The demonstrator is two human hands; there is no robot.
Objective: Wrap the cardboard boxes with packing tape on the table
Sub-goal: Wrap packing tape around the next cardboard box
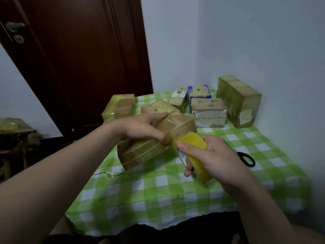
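— What colours did you see?
— I saw green-and-white checks on the tablecloth. The tape roll was bright yellow, the cardboard box brown under a yellowish sheen.
— And behind?
— One small box was blue, the scissors black, the door dark reddish brown.

Black-handled scissors near right edge of green-white checked tablecloth. Dark brown wooden door with silver handle beyond far-left corner.

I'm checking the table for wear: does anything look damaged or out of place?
Yes. The green-and-white checked tablecloth has a jagged tear near its left edge, just in front of the tape-wrapped brown cardboard box that the left hand holds tilted.
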